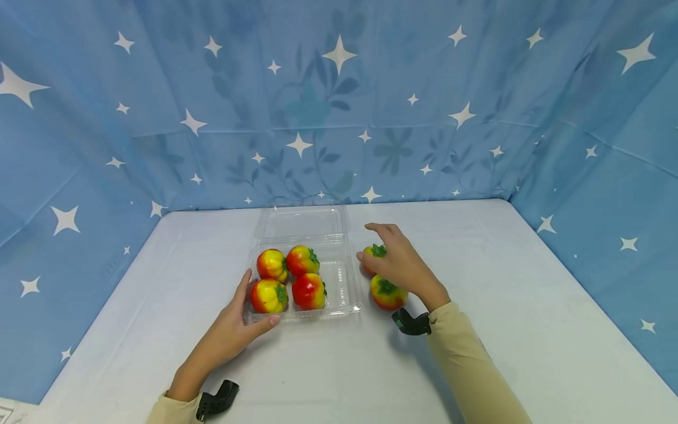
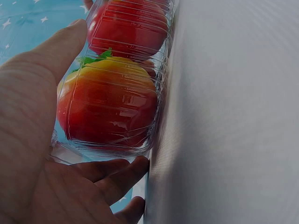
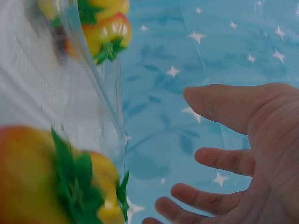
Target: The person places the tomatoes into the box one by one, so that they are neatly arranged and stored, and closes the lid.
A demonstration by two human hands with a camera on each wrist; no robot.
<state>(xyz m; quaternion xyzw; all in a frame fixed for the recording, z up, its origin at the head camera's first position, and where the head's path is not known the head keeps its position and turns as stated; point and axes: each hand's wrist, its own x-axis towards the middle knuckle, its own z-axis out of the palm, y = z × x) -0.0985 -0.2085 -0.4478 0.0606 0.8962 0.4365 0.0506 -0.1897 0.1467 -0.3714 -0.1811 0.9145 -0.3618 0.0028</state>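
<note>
A clear plastic clamshell box [image 1: 340, 285] lies with its lid [image 1: 302, 222] folded back. Several red-and-yellow fruits with green leafy tops, such as the front one [image 1: 309, 292], sit in its left and middle part. My left hand [image 1: 230, 330] spans the box's front left corner, the thumb along the front and the fingers by the left side. To the right of the box, my right hand [image 1: 399, 265] hovers over two more fruits, the nearer one [image 1: 388, 294] and a farther one [image 1: 377, 251] partly hidden by it. Its fingers are spread apart and hold nothing in the right wrist view.
The white table [image 1: 529, 306] carries the box and fruits. A blue curtain [image 1: 339, 106] with white stars stands behind the table and along both sides. A black wrist device [image 1: 412, 323] sits at the right sleeve and another [image 1: 218, 399] at the left sleeve.
</note>
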